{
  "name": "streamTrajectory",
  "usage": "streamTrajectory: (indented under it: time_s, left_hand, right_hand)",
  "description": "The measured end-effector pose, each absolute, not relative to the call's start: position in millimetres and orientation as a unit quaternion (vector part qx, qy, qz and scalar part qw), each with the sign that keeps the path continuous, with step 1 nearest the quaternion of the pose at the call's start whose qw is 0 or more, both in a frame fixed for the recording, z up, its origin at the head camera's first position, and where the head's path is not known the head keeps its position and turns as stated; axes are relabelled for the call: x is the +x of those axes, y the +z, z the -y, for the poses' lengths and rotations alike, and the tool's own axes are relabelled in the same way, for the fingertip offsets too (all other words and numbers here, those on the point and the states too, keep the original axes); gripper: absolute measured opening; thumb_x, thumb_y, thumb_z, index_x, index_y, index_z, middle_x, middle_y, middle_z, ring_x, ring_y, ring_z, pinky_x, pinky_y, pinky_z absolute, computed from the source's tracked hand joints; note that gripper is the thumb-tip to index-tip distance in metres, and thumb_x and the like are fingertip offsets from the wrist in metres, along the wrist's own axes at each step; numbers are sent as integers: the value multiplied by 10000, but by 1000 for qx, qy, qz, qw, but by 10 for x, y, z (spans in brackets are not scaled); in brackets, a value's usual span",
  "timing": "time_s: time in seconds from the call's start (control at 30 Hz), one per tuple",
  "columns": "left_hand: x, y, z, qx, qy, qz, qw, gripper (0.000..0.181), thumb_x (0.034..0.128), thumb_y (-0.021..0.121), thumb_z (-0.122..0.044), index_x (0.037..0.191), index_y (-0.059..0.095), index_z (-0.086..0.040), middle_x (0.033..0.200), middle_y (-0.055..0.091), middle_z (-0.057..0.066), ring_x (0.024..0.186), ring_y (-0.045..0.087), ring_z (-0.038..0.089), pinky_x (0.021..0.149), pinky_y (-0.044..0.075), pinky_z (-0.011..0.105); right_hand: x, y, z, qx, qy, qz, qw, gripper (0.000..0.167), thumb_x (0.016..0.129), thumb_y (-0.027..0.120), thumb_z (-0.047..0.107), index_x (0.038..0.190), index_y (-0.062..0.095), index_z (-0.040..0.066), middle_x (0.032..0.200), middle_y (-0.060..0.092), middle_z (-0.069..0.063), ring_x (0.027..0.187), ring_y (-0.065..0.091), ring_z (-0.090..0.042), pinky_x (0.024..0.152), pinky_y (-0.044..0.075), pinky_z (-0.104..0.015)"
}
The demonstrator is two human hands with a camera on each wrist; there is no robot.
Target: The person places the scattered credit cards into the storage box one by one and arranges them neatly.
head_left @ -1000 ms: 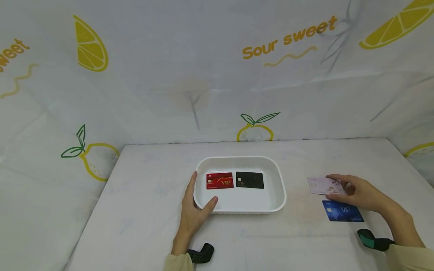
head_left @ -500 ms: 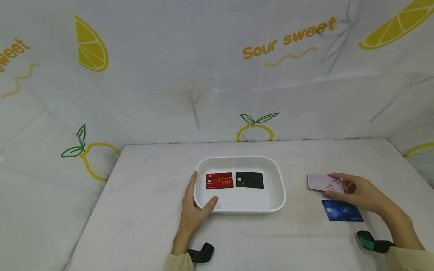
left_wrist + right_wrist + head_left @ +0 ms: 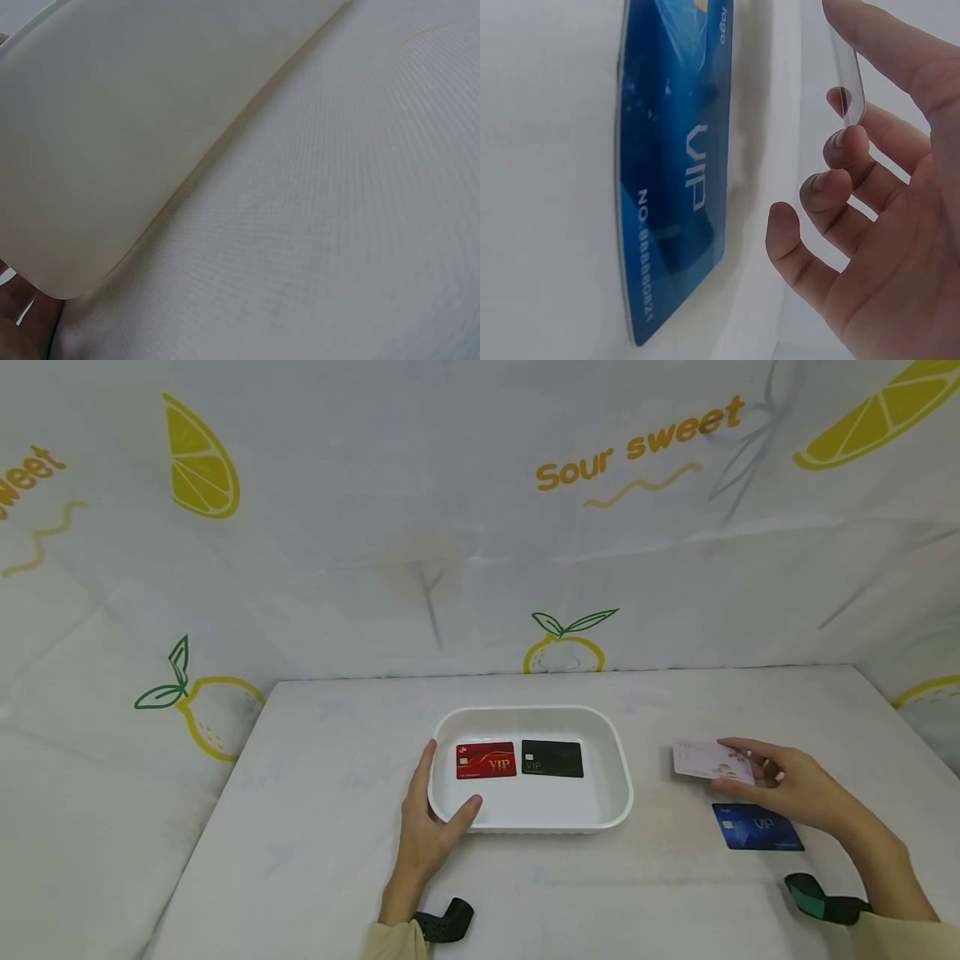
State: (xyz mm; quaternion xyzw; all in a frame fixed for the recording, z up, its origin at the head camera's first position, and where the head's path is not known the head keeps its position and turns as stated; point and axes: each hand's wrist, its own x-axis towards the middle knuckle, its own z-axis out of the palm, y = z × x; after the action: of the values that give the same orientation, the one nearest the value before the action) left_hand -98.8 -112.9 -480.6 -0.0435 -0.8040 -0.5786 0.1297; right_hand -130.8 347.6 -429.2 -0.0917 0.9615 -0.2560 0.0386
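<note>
My right hand (image 3: 798, 785) pinches a pale pink VIP card (image 3: 712, 760) by its right end, between thumb and fingers. The card is lifted off the table, with a shadow beneath its left end. Just below that hand a blue VIP card (image 3: 757, 827) lies flat; in the right wrist view the blue card (image 3: 675, 165) shows large, beside the pinched card's edge (image 3: 849, 82). My left hand (image 3: 431, 831) grips the near left corner of a white tray (image 3: 555, 810), thumb over the rim. Inside the tray a red VIP card (image 3: 486, 761) and a black VIP card (image 3: 552, 759) lie side by side.
The table (image 3: 300, 860) has a white cover. Behind it hangs a white sheet (image 3: 360, 527) printed with lemons and lettering. In the left wrist view the tray's outer wall (image 3: 127, 127) fills the upper left.
My right hand has raised the pink card from the table and shifted it slightly left and away from me. The left hand, tray and other cards stay put.
</note>
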Motion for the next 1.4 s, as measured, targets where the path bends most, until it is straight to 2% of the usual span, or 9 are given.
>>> streamTrajectory:
  time_s: [0.63,1.4]
  left_hand:
    - [-987,-4809,1139,-45,-579,804,129,915,833,763,-303,1615,303,-183,1615,436,109,1401,525,309,1089,481,572]
    - [-983,-4807,1130,-45,-580,803,130,915,834,760,-299,1616,300,-185,1620,433,85,1415,515,309,1099,470,580]
  right_hand:
    - [-1295,-4190,-3270,-111,-254,-961,2,658,801,870,249,1343,618,-26,808,437,-1,667,372,-17,529,299,-242]
    - [-1286,-4020,-3005,-135,-283,-949,-24,623,790,881,235,1316,654,-12,789,439,-19,635,387,-25,504,304,-234]
